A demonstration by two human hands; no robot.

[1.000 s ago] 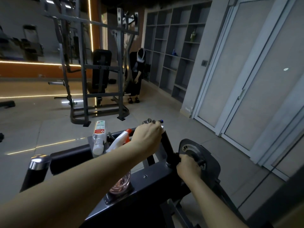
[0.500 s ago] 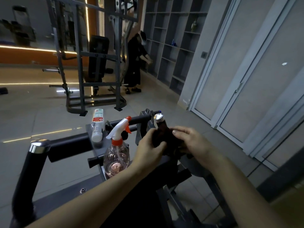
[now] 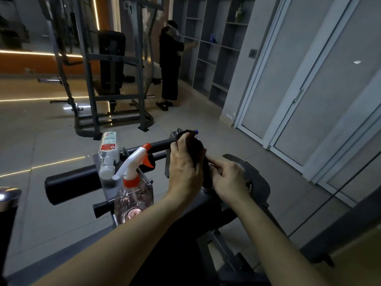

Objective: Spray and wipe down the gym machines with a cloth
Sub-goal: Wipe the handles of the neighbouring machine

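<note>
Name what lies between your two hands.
Head view: the dark cloth, wrapped round the machine's upright bar, lies between the left hand and the right hand.

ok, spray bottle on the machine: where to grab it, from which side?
Probably the narrow neck at the orange collar of the spray bottle, from the near side: it stands upright, trigger facing away-right, and a second bottle crowds its left.
</note>
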